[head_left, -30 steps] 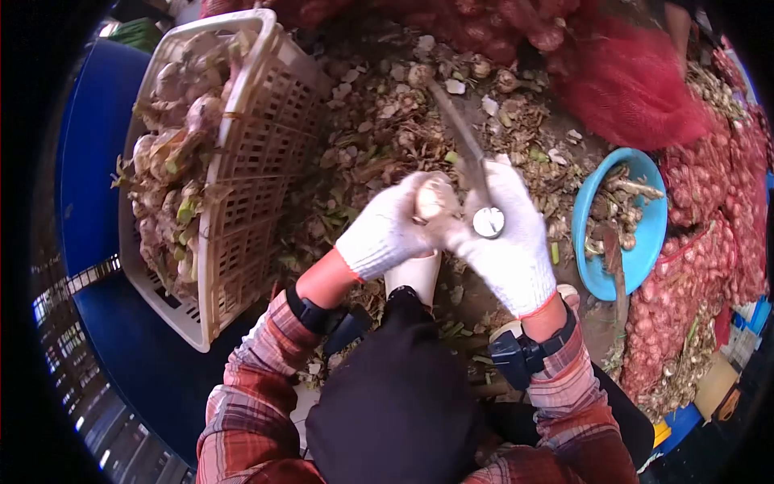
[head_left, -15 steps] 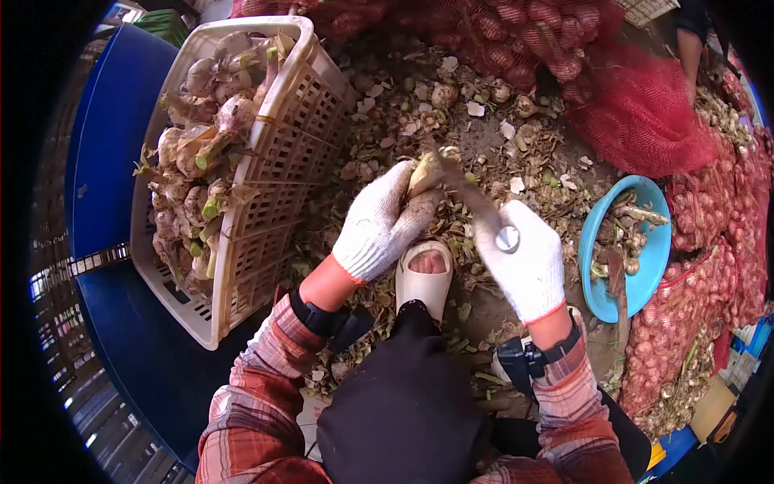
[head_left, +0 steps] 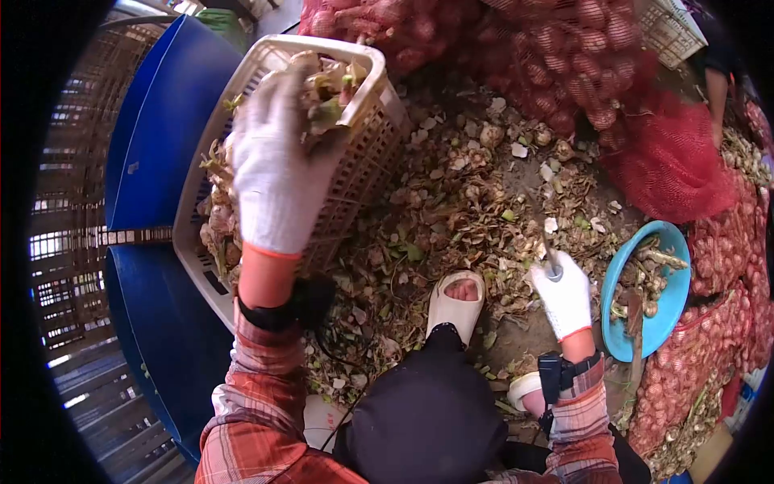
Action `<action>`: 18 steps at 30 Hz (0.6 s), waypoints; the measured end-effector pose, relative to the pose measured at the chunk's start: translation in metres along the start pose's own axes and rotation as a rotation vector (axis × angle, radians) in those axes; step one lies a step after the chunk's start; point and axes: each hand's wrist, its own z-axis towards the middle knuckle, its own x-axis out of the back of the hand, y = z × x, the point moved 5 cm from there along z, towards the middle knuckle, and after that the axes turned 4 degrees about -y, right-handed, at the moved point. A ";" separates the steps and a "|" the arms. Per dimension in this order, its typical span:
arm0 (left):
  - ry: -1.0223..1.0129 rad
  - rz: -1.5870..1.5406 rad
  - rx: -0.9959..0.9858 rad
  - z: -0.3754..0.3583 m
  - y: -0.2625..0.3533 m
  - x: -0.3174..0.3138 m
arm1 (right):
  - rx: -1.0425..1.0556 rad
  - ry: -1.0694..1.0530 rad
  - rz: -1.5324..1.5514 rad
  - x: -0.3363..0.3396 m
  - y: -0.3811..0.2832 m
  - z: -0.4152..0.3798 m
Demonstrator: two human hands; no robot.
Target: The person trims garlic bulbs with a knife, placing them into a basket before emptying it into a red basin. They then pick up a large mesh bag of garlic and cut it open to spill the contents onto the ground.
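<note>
My left hand [head_left: 270,173], in a dirty white knit glove, is over the white plastic crate [head_left: 367,60] on the left. Its fingers are stretched out, with the thumb apart, though motion blurs them. Below it, garlic bulbs [head_left: 222,218] with dry skins and cut green stalks fill the crate. Garlic pieces show between thumb and fingers, apparently lying in the crate. My right hand [head_left: 564,298], also gloved, is closed around a knife [head_left: 550,250]; its thin blade points away from me, blurred, and a round metal collar shows at the fist. The handle is hidden.
Skins and stalk scraps [head_left: 451,210] cover the ground around my sandal [head_left: 457,302]. At right stands a tilted blue basin [head_left: 610,298] holding garlic and a wooden-handled tool. Red mesh sacks [head_left: 685,355] of garlic line the right and far side. Blue panels [head_left: 161,121] flank the crate.
My left hand has moved from the middle to the crate at left, and the garlic it held is no longer seen in it. The right hand has drawn away with the knife.
</note>
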 end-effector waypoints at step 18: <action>-0.746 0.010 -0.160 -0.002 0.108 -0.357 | -0.204 0.024 0.086 0.017 0.052 0.001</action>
